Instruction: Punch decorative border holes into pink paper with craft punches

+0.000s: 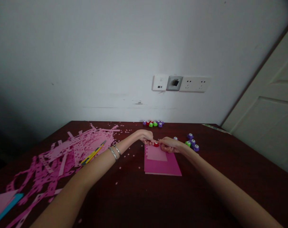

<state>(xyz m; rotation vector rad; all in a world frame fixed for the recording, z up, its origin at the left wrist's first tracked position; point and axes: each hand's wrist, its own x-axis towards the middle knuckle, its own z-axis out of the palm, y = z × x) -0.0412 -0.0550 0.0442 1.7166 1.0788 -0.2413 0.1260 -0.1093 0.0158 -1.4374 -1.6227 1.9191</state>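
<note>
A small red paper punch (156,144) sits at the far edge of a light pink sheet (157,154). My left hand (147,136) is closed, its fingertips on the punch's left side. From the right, my right hand (169,144) reaches the same punch, fingers curled and the index fingertip against it. The light sheet has a row of small punched holes along its left edge. Beneath it lies a stack of darker pink paper (162,167). My fingers partly hide the punch and the sheet's far edge.
Pink paper scraps (70,152) are heaped at the left, with a yellow utility knife (93,153) on them. Several purple and green punches (193,142) stand at the right, and more punches (154,124) by the wall. Blue and pink sheets (6,205) lie front left.
</note>
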